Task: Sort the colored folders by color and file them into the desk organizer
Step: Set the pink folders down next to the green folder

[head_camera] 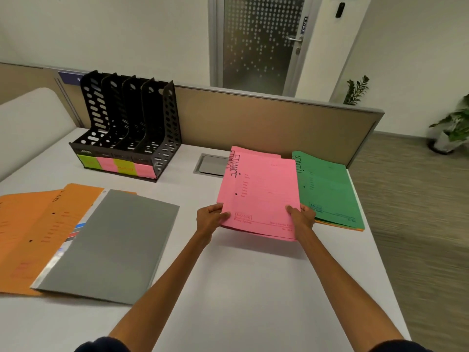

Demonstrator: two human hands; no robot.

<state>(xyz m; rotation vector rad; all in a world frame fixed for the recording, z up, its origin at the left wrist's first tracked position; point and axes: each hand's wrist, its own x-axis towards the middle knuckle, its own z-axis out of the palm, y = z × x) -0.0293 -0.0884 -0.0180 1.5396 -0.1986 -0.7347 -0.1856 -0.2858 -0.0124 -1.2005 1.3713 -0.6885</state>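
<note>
At table centre: pink folders (258,191), thin, light, floppy card.
Left hand (212,217): pinches near edge, 7 o'clock corner.
Right hand (300,215): pinches 5 o'clock corner.
Organizer (127,128): 10 o'clock.

Bare forearms, dark navy sleeves (101,345), two hands (212,216)

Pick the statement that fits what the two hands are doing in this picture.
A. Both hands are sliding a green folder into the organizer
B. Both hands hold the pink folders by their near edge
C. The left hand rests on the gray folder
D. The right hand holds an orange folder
B: the left hand and the right hand each grip a near corner of the pink folders, lifted just off the desk.
</note>
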